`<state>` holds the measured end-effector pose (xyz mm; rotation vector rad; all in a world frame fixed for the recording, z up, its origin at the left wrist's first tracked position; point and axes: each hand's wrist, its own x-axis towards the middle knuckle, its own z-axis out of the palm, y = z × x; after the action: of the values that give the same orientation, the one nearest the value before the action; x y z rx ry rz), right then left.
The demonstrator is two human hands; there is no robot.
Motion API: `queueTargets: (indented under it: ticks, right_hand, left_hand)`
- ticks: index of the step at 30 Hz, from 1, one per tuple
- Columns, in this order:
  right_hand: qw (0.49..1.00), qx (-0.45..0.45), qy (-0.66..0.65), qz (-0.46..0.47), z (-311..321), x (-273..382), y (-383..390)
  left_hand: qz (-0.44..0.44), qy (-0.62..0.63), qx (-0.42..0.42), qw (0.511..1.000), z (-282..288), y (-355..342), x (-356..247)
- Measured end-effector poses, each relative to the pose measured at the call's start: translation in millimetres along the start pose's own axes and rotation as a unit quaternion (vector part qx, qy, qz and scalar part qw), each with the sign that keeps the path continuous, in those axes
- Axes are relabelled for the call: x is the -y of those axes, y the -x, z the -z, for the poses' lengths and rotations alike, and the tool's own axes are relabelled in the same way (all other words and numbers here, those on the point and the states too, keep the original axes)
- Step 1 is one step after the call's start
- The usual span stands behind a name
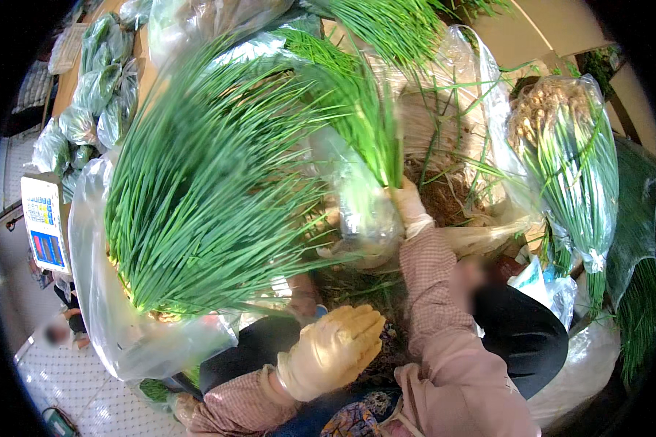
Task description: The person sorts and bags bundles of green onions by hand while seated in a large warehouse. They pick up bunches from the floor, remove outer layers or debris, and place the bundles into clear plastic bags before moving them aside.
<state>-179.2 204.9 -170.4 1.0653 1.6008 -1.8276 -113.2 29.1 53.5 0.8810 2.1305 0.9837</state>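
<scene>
Right gloved hand (411, 206) grasping scallion bunch (370, 135), leaves pointing far. Left gloved hand (333, 351) near, unclenched, fingers extended, holding nothing. Large scallion heap (204, 197) left.

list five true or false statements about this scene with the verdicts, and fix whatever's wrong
1. The right hand holds a bunch of green stalks. True.
2. The left hand is clenched around stalks as well. False: the left hand is open, with nothing visible in it.
3. The bagged bunch on the picture's right has its roots toward the top. True.
4. The white keypad device stands at the picture's right edge. False: the white keypad device is on the left.
5. Both hands are gloveless. False: both wear pale gloves.
</scene>
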Motion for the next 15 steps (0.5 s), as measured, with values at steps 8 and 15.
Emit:
queueTargets:
  ticks: [8, 15]
  right_hand:
    - [0.984, -0.045, -0.142, 0.099, 39, -9, 52]
    - [0.933, 0.069, -0.277, 0.218, 40, -15, 102]
  left_hand:
    - [-0.059, -0.033, -0.088, 0.994, -14, -19, 18]
    - [0.190, -0.072, 0.066, 0.977, -29, -27, 33]
